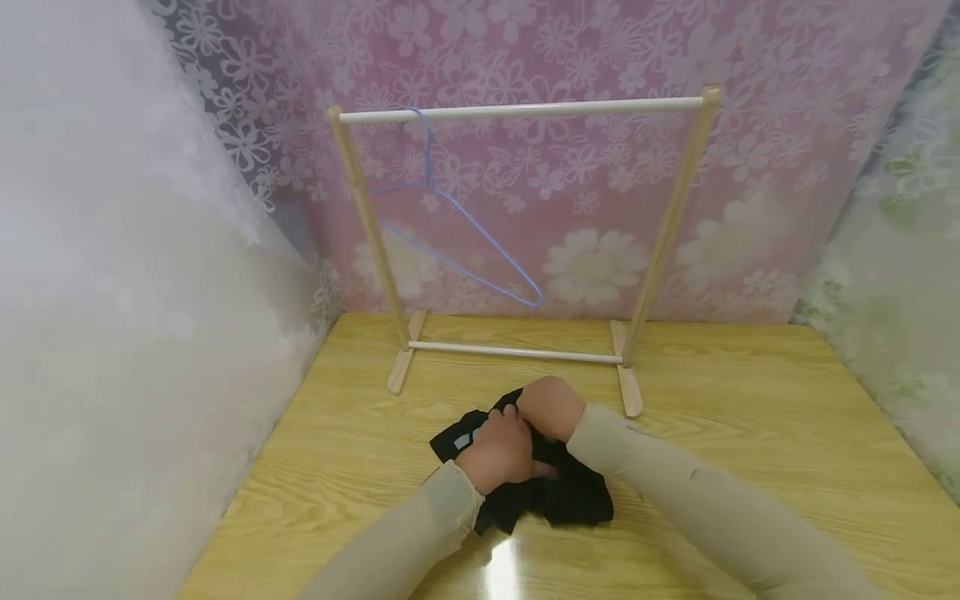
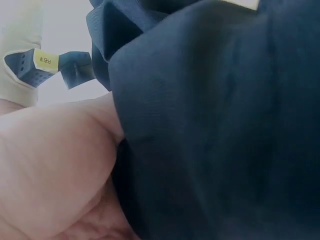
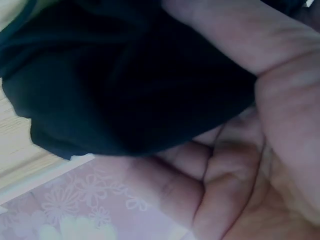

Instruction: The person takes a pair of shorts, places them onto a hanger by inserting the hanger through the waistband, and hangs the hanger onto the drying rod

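A crumpled black garment [image 1: 573, 492] lies on the wooden table in the head view, with a small pale patch near its left side. My left hand [image 1: 498, 450] grips its cloth from the left, the thumb pointing across it to the right. Dark cloth [image 2: 200, 120] fills most of the left wrist view and hides those fingertips. At the far edge of the garment is my right hand [image 1: 551, 408]. In the right wrist view, the dark cloth [image 3: 130, 85] passes between its thumb [image 3: 230, 35] and curled fingers [image 3: 165, 187].
Behind the garment stands a wooden rack [image 1: 678, 217] with white bars. A blue hanger [image 1: 487, 237] hangs from the top bar, left of the middle. Flowered curtain [image 1: 592, 50] closes off the back, and pale walls flank the table [image 1: 750, 400].
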### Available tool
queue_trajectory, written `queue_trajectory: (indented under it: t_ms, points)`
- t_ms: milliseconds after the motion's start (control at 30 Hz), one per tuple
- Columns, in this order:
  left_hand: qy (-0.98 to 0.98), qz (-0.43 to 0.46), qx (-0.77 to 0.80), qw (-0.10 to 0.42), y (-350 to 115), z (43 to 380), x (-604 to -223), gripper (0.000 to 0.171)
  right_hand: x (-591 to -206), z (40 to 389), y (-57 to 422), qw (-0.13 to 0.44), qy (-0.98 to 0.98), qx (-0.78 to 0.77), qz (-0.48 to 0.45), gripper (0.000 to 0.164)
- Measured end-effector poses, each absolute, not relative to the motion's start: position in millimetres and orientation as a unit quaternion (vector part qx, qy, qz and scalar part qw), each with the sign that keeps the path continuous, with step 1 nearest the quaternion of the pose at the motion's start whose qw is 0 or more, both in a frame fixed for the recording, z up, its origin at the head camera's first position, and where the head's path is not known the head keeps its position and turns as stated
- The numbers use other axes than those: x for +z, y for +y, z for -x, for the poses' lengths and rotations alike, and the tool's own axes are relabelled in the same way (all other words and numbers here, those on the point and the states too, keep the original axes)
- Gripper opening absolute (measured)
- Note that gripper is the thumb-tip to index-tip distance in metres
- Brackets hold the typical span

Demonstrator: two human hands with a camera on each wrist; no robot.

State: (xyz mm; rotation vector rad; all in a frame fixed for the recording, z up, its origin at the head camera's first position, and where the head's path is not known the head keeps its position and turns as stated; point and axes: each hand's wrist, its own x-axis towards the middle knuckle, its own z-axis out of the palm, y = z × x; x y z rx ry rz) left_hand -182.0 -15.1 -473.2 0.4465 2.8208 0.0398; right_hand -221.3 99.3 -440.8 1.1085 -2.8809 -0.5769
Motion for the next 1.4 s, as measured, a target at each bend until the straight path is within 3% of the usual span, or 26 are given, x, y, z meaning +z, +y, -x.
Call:
queue_trajectory:
  t_ms: [300, 600, 867, 1100, 1300, 1400]
  points:
    - [0.973, -0.174, 0.005, 0.153, -18, 185, -469, 0.118, -445, 229, 94, -0.057, -0.921, -0.201, -0.328, 0.024]
    - [0.963, -0.213, -0.032, 0.161, -18, 200, -461, 0.110, -439, 236, 98, -0.060, -0.926, -0.186, -0.322, 0.020]
    - [0.961, -0.214, -0.017, 0.174, -21, 208, -456, 0.104, -439, 238, 99, -0.067, -0.937, -0.162, -0.304, 0.025]
    - [0.952, -0.257, -0.045, 0.163, -21, 220, -454, 0.086, -438, 250, 102, -0.160, -0.942, -0.130, -0.264, 0.016]
    - [0.948, -0.258, -0.076, 0.167, -15, 228, -449, 0.040, -444, 263, 111, -0.211, -0.939, -0.079, -0.261, 0.014]
    - [0.952, -0.248, -0.090, 0.158, -10, 231, -449, 0.034, -449, 272, 118, -0.272, -0.930, -0.016, -0.249, 0.013]
